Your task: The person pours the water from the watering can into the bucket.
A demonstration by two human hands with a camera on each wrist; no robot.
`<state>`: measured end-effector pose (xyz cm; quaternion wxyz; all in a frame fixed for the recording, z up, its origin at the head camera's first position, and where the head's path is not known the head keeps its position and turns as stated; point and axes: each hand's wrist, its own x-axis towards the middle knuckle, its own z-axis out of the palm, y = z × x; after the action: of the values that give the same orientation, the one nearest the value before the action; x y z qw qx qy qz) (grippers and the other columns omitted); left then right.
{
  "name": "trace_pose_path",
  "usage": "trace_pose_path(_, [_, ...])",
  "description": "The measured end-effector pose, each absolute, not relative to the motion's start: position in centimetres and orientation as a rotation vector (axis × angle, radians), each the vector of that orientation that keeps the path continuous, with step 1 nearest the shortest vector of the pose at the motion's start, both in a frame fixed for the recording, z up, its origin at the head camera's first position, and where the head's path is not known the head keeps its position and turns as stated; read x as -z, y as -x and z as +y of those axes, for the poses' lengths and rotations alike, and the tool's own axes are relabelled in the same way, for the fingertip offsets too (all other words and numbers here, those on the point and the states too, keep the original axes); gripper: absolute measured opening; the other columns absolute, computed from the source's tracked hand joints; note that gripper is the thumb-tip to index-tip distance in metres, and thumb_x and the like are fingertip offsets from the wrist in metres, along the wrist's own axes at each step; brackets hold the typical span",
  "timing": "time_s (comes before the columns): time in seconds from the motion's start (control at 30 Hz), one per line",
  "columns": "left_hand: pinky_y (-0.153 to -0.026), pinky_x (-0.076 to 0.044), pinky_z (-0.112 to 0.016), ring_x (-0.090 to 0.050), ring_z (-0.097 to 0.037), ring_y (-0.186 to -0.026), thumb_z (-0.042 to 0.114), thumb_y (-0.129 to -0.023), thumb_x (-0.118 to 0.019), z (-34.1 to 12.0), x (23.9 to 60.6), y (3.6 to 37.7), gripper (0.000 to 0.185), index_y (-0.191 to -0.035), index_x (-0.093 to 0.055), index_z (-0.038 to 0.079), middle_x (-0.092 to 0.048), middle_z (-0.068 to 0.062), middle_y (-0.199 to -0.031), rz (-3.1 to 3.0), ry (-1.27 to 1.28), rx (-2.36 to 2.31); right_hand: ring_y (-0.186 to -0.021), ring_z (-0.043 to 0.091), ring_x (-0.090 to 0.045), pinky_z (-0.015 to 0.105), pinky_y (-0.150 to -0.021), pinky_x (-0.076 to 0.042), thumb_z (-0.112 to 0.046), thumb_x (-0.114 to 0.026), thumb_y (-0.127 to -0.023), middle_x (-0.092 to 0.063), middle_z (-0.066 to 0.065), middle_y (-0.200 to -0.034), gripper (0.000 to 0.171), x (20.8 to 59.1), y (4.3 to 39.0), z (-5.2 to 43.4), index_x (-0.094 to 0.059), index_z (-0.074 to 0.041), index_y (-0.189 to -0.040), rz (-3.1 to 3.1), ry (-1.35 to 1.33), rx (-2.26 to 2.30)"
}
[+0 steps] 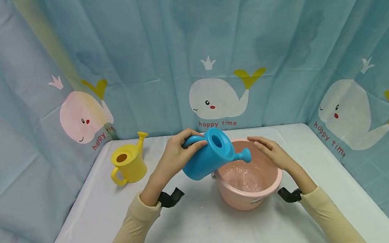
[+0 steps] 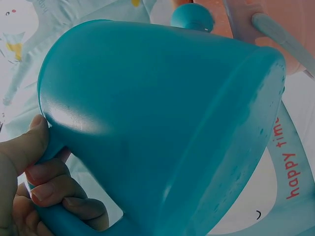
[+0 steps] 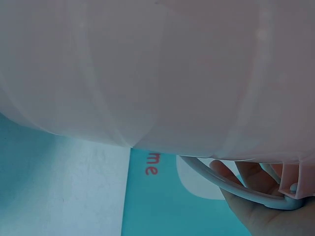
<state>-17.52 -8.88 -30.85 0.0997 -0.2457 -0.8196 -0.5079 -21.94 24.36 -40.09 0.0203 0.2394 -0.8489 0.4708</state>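
My left hand grips the handle of a blue watering can, with the fingers curled round it in the left wrist view. Tilted right, the can hangs with its sprinkler head over a pink bucket. Drops cling to the can's base. Rippled water lies in the bucket; whether any runs from the sprinkler is unclear. At the bucket's far right rim, my right hand holds on. In the right wrist view, some of its fingers show outside the bucket wall, beside the grey bail handle.
A yellow watering can stands upright at the table's left, spout to the back. The bucket is on the white tabletop. Blue curtains with whale prints close off the back and both sides.
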Motion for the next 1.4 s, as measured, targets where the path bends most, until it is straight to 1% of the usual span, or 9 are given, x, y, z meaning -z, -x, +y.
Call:
trace_pose_path(0.1, [-0.084, -0.05, -0.044, -0.062, -0.017, -0.097, 0.035, -0.084, -0.067, -8.9, 30.8, 17.5, 0.024, -0.1, -0.064, 0.018, -0.066, 0.003, -0.104, -2.422, 0.73, 1.499, -0.129, 0.037, -0.038, 0.045, -0.101, -0.037, -0.014, -0.037, -0.101, -0.044, 0.021, -0.138, 0.038, 39.1, 21.2, 23.8, -0.042, 0.003, -0.135, -2.64, -0.739, -1.461])
trace_pose_path(0.17, [-0.084, -0.05, -0.044, -0.062, -0.017, -0.097, 0.035, -0.084, -0.067, -8.9, 30.8, 17.5, 0.024, -0.101, -0.064, 0.018, -0.066, 0.003, -0.104, -2.422, 0.731, 1.498, -0.129, 0.039, -0.037, 0.049, -0.1, -0.036, -0.013, -0.037, -0.101, -0.043, 0.024, -0.137, 0.038, 38.4, 20.7, 23.5, -0.042, 0.006, -0.134, -2.645, -0.738, -1.454])
trace_pose_path(0.23, [-0.085, -0.05, -0.044, -0.062, -0.017, -0.098, 0.034, -0.084, -0.067, -8.9, 30.8, 17.5, 0.023, -0.101, -0.064, 0.018, -0.066, 0.003, -0.104, -2.423, 0.73, 1.498, -0.129, 0.038, -0.038, 0.044, -0.101, -0.037, -0.013, -0.037, -0.101, -0.043, 0.023, -0.137, 0.038, 38.1, 20.5, 23.3, -0.042, 0.006, -0.134, -2.654, -0.729, -1.444])
trace_pose_path(0.3, [-0.085, -0.05, -0.044, -0.061, -0.018, -0.098, 0.034, -0.084, -0.067, -8.9, 30.8, 17.5, 0.023, -0.101, -0.064, 0.018, -0.066, 0.003, -0.104, -2.425, 0.728, 1.5, -0.129, 0.037, -0.038, 0.031, -0.101, -0.039, -0.013, -0.037, -0.101, -0.043, 0.023, -0.137, 0.038, 38.0, 20.4, 23.2, -0.042, 0.006, -0.134, -2.657, -0.726, -1.439])
trace_pose_path(0.4, [-0.085, -0.05, -0.044, -0.061, -0.018, -0.098, 0.035, -0.084, -0.067, -8.8, 30.8, 17.5, 0.024, -0.101, -0.064, 0.018, -0.066, 0.002, -0.105, -2.424, 0.731, 1.502, -0.129, 0.037, -0.038, 0.012, -0.095, -0.036, -0.013, -0.037, -0.101, -0.044, 0.023, -0.137, 0.038, 38.0, 20.4, 23.2, -0.042, 0.006, -0.133, -2.643, -0.737, -1.458])
trace_pose_path(0.47, [-0.085, -0.05, -0.045, -0.061, -0.019, -0.099, 0.032, -0.085, -0.067, -8.7, 30.4, 17.2, 0.023, -0.1, -0.064, 0.016, -0.066, 0.001, -0.106, -2.427, 0.726, 1.503, -0.129, 0.037, -0.037, 0.007, -0.092, -0.033, -0.013, -0.038, -0.101, -0.043, 0.024, -0.136, 0.038, 38.1, 20.5, 23.3, -0.042, 0.007, -0.133, -2.631, -0.747, -1.476])
trace_pose_path(0.7, [-0.086, -0.05, -0.045, -0.061, -0.019, -0.1, 0.032, -0.084, -0.067, -8.8, 30.8, 17.5, 0.022, -0.1, -0.064, 0.017, -0.066, 0.001, -0.107, -2.43, 0.717, 1.512, -0.13, 0.031, -0.038, 0.009, -0.094, -0.034, -0.019, -0.039, -0.101, -0.045, 0.013, -0.139, 0.037, 41.0, 22.6, 24.8, -0.044, -0.007, -0.136, -2.604, -0.766, -1.495])
trace_pose_path(0.87, [-0.085, -0.05, -0.045, -0.061, -0.018, -0.099, 0.035, -0.084, -0.067, -8.8, 30.7, 17.5, 0.023, -0.1, -0.065, 0.019, -0.066, 0.003, -0.106, -2.43, 0.728, 1.502, -0.13, 0.031, -0.039, 0.009, -0.094, -0.034, -0.02, -0.039, -0.101, -0.045, 0.013, -0.139, 0.038, 40.9, 22.5, 24.8, -0.044, -0.007, -0.136, -2.608, -0.758, -1.497])
trace_pose_path(1.4, [-0.085, -0.05, -0.045, -0.061, -0.018, -0.098, 0.033, -0.085, -0.067, -8.8, 30.7, 17.5, 0.022, -0.1, -0.064, 0.017, -0.066, 0.003, -0.105, -2.434, 0.724, 1.48, -0.13, 0.03, -0.039, 0.008, -0.094, -0.034, -0.021, -0.04, -0.101, -0.045, 0.014, -0.139, 0.039, 40.8, 22.4, 24.8, -0.044, -0.006, -0.136, -2.603, -0.764, -1.481])
